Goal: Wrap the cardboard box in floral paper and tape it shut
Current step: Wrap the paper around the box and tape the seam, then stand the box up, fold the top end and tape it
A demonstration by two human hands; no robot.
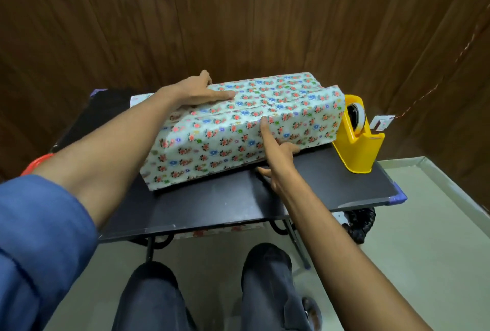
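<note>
The floral-wrapped box lies mid-counter. The left hand rests flat on its ten-o'clock end; the right hand presses an extended forefinger against its near face. A yellow tape dispenser stands at three o'clock.

wrapped box on table, tape dispenser right

Rear and side walls — dark brown wood-grain panelling, meeting at corners. Floor pale, matte, with a light skirting strip along the right wall. One small dark counter on thin black metal legs — surface scuffed.
</note>
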